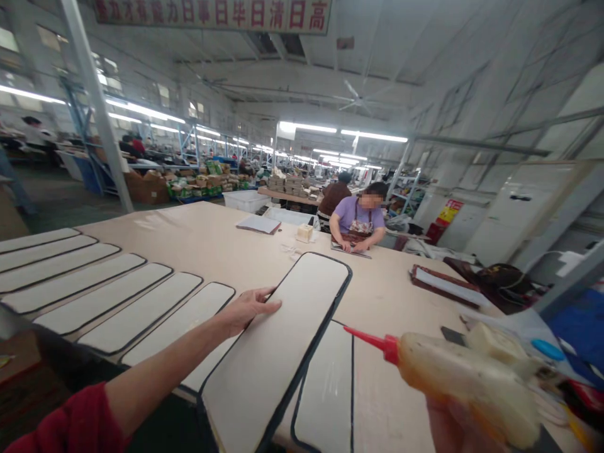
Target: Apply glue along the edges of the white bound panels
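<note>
My left hand [250, 308] grips the left edge of a long white panel [287, 340] with a black rim and rounded corners, its thumb on the white face. The panel is tilted up above the table. At the lower right my right hand [460, 421] is wrapped round a yellowish glue bottle [462, 377], whose red nozzle points left toward the panel. Under and beside the raised panel lies another white panel [325, 390]. Several similar panels [141, 311] lie in a row to the left.
Across the beige table [202, 236], a person in purple [358, 217] works on a flat piece. A small block [304, 233] and a grey stack [258, 224] lie near the far edge. At right are a brown-edged piece [448, 286] and clutter.
</note>
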Motion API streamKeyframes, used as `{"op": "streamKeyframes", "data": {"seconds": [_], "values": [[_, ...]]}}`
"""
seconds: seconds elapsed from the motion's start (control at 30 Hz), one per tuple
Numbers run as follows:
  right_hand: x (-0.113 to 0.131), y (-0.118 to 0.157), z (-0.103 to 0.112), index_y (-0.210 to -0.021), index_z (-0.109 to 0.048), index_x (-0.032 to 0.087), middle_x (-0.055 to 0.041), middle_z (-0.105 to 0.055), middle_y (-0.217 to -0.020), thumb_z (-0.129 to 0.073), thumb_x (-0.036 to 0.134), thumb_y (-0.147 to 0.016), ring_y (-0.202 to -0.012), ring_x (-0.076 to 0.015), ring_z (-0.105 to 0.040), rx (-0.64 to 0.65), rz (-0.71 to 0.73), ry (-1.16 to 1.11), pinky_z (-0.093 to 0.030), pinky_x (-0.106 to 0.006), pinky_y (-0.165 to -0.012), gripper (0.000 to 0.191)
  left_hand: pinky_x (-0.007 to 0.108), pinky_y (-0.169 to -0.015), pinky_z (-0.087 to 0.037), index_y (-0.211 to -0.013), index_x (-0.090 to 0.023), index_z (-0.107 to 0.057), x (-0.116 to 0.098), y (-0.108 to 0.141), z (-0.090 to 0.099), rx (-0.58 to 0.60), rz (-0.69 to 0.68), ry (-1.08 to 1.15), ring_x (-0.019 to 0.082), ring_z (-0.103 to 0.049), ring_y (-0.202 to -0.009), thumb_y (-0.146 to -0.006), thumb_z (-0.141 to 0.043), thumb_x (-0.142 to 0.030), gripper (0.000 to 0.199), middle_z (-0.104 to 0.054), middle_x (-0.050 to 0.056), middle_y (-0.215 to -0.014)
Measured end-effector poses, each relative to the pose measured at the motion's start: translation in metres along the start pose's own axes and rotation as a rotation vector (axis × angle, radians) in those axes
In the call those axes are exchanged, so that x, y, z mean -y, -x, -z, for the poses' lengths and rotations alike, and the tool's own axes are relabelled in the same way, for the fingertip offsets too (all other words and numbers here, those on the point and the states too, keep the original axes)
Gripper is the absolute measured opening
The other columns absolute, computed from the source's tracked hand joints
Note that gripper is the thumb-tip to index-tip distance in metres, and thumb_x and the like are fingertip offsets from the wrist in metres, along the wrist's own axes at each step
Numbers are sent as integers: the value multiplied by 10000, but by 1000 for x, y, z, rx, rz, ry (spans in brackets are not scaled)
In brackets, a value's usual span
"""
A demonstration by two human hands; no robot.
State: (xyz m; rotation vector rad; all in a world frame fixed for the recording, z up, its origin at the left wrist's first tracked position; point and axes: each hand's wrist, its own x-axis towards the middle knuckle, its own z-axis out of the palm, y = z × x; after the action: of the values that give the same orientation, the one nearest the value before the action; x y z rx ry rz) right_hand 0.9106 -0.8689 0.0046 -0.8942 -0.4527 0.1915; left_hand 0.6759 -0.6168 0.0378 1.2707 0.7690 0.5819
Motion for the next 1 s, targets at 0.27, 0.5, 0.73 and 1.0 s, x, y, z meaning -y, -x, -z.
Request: {"op": "streamKeyframes", "data": {"seconds": [0.27,0.5,0.73,1.0], "values": [[14,-45,-22,-1193,-659,245,-29,-626,-1345,-922,200,-507,-1192,-219,-603,49,191,15,-574,-165,-757,736,286,-816,-554,-1250,-191,-699,0,10,-4,152,-2,9,247,-724,-964,-572,-928,-437,757,-776,92,-1087],[5,-41,-6,-1086,-675,264,24,-716,-836,-928,231,-574,-744,-151,-676,193,118,52,-577,-208,-684,572,312,-841,-548,-1284,-158,-676,-6,15,-7,121,10,19,280,-710,-1011,-532,-942,-442,846,-767,115,-1094],[8,-34,-17,-1111,-683,276,-32,-739,-1034,-912,288,-599,-957,-231,-690,201,140,30,-589,-295,-764,561,314,-856,-545,-1250,-178,-705,-6,16,-7,110,18,23,282,-705,-1029,-496,-950,-426,831,-772,105,-1061],[6,-43,-20,-1207,-662,295,11,-756,-910,-907,238,-580,-809,-170,-706,217,208,49,-578,-218,-726,675,300,-865,-543,-1249,-176,-704,1,12,-2,102,17,46,270,-700,-1039,-518,-950,-418,809,-766,99,-1090]]}}
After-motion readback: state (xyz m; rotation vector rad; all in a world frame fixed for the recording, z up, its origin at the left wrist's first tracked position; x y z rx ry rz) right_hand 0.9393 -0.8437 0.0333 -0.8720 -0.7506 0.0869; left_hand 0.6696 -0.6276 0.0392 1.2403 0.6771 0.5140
